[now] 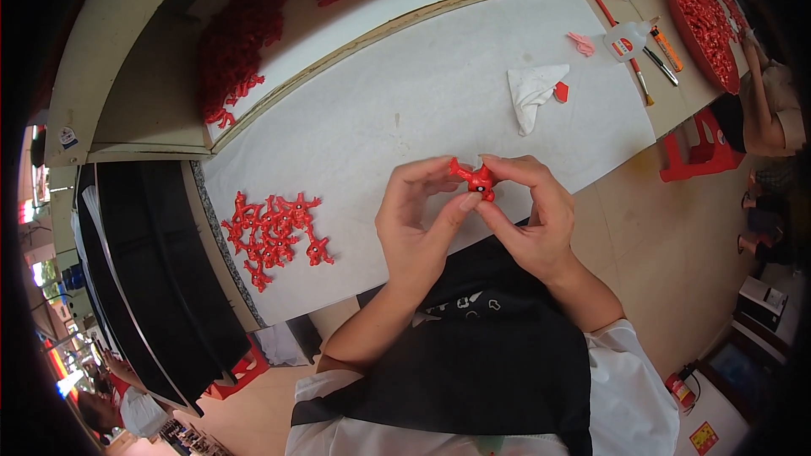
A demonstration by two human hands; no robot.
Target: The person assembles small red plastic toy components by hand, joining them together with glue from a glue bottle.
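Observation:
A small red plastic figure (475, 180) with a dark eye spot sits between both my hands, above the front edge of the white-covered table (405, 110). My left hand (414, 219) pinches it from the left with thumb and fingers. My right hand (532, 211) grips it from the right, thumb under the piece. A heap of similar red figures (274, 232) lies on the table to the left of my hands.
A crumpled white cloth (532, 93) lies at the table's middle right. Glue bottles (627, 38), brushes and pens (659, 59) and a round red tray of red pieces (705, 25) stand far right, near another person (773, 110). More red pieces (236, 42) fill a board at the back. A red stool (697, 152) stands on the floor.

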